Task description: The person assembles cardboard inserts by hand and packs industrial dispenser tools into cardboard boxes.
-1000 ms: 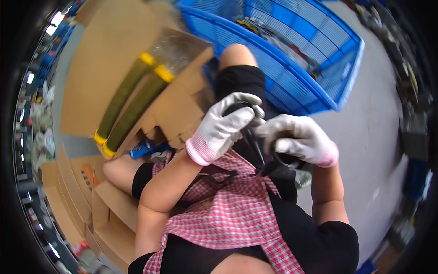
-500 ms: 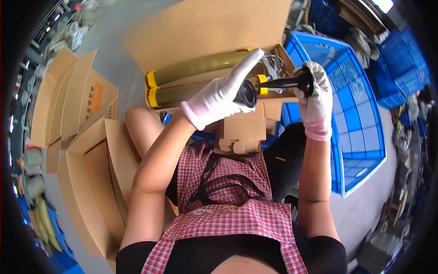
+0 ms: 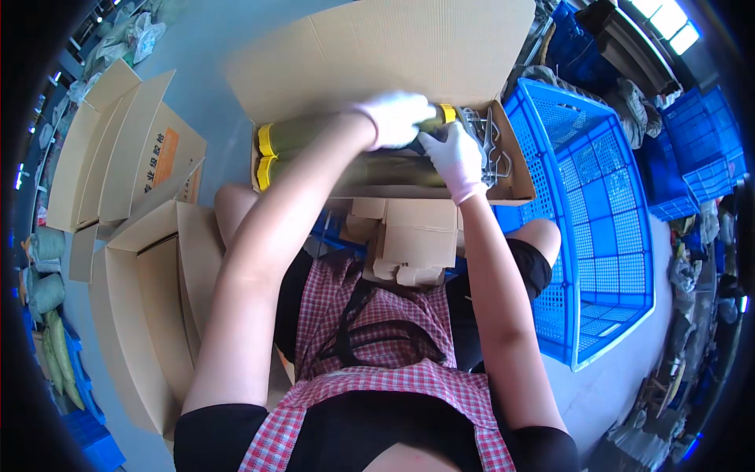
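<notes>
Two olive-green tubes with yellow end rings lie side by side in a long open cardboard box [image 3: 515,191]: the far tube [image 3: 303,128] and the near tube [image 3: 385,171]. My left hand [image 3: 397,118], in a white glove, is over the far tube; motion smears its fingers. Close beside it my gloved right hand [image 3: 456,160] reaches into the box, its fingers curled together by the right end of the tubes. Something dark shows between the hands, but its shape is hidden. Grey metal wire-like parts [image 3: 497,157] lie at the box's right end.
A blue plastic crate [image 3: 574,315] stands at the right, with more blue crates [image 3: 692,141] behind it. Open cardboard cartons [image 3: 141,330] are at the left. Folded cardboard [image 3: 417,236] sits between my legs and the long box.
Both hands have come down into the box, the right one moving left. The black cone-shaped nozzle and black ring-shaped cap they held are no longer plainly visible.
</notes>
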`<move>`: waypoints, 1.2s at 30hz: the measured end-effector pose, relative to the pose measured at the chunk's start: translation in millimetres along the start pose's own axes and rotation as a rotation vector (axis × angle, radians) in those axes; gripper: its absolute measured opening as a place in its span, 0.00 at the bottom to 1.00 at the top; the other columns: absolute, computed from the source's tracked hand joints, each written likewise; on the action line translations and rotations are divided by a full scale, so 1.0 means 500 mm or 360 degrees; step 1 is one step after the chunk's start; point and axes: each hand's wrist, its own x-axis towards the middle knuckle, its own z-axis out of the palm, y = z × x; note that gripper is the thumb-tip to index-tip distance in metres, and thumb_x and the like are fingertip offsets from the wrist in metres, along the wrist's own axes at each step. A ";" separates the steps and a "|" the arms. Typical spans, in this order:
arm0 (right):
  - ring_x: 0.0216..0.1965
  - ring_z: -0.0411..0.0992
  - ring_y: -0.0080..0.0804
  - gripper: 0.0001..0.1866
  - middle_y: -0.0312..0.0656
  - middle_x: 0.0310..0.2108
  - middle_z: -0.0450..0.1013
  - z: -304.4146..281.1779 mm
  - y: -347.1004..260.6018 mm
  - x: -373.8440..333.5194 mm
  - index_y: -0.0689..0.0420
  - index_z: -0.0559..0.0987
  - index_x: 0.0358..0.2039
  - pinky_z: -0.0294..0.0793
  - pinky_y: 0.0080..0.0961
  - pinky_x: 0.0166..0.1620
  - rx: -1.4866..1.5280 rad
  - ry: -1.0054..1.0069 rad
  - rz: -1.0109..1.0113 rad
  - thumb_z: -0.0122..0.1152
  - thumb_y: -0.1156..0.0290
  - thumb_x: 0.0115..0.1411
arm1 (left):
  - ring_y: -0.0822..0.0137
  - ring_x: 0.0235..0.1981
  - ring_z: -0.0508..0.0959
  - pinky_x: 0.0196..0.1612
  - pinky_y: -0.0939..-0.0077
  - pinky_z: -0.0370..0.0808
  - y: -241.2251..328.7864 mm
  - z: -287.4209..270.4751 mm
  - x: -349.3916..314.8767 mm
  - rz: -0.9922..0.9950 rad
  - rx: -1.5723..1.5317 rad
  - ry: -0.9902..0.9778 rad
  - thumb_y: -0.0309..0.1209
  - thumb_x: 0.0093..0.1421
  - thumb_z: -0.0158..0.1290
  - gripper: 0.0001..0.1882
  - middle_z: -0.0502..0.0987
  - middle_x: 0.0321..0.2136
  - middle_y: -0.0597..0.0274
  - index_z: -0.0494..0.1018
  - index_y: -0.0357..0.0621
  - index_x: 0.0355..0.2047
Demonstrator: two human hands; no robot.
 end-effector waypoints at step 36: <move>0.54 0.66 0.32 0.31 0.44 0.53 0.69 -0.250 0.299 -0.060 0.58 0.74 0.54 0.66 0.26 0.56 0.0993 -0.0649 0.0210 0.64 0.86 0.46 | 0.65 0.41 0.78 0.42 0.76 0.77 -0.122 0.030 -0.504 -0.1023 -0.2038 0.0795 0.18 0.49 0.59 0.35 0.71 0.50 0.54 0.62 0.40 0.59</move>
